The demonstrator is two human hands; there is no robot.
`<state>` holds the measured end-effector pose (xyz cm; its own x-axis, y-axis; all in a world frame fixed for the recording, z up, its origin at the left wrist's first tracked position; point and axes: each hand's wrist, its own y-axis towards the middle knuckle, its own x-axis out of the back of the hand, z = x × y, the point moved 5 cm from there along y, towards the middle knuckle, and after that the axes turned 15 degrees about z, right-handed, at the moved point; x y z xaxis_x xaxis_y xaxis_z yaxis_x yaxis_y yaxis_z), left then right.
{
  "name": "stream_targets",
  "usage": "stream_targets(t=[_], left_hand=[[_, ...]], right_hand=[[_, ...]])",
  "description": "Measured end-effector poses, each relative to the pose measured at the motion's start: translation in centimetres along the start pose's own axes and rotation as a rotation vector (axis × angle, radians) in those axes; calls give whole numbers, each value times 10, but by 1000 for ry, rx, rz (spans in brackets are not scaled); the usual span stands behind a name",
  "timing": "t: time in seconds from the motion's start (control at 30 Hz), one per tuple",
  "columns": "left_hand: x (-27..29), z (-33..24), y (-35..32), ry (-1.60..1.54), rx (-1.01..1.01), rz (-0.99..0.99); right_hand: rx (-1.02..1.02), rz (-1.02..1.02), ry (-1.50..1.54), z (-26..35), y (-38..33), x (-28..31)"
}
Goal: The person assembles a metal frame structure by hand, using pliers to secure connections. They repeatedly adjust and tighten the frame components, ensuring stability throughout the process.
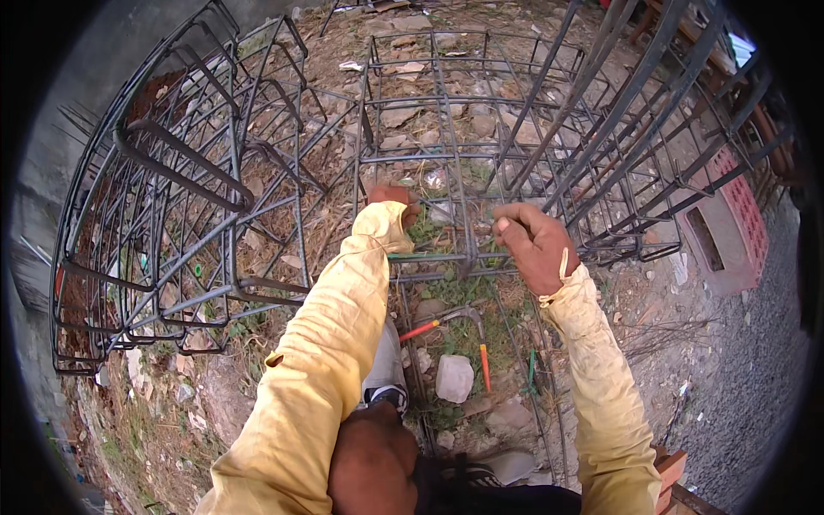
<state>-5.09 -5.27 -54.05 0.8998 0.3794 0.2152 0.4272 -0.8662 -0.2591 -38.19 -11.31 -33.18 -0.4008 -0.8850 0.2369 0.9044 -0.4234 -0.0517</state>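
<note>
Ahead of me lies a rebar cage of long bars and square stirrups, and both hands are at its near end. My left hand is over the cage's left side, mostly covered by its yellow sleeve; its visible fingers are curled, and what they hold is hidden. At the right, my right hand hovers by the near crossbar with thumb and forefinger pressed together; anything between them is too small to make out. Pincers with red-orange handles lie spread on the ground below the cage, by a whitish block.
Another rebar cage stands close on my left, with bent bar ends sticking out. Tall upright bars rise at the right. Beyond them sits a red hollow block near grey gravel. Stones and weeds cover the ground around my feet.
</note>
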Motion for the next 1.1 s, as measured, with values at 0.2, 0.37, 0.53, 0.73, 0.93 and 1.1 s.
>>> stream_targets(t=[0.2,0.37,0.53,0.73,0.93,1.1], left_hand=[[-50,-38,-35,-1058,306,51],[-87,-44,17,-1724,198,201],[-31,-9,23,-258,-525,-51],[-43,36,39,-299,122,210],[-85,9,30,-658,450,162],[-61,31,39,-909,553,35]], right_hand=[[-112,-386,-460,-16,80,-23],[-305,-367,-161,-118,132,13],[-379,-123,356,-124,140,-27],[-299,-269,-217,-129,132,-19],[-523,-254,-374,-164,127,8],[-562,-104,-79,-148,133,-12]])
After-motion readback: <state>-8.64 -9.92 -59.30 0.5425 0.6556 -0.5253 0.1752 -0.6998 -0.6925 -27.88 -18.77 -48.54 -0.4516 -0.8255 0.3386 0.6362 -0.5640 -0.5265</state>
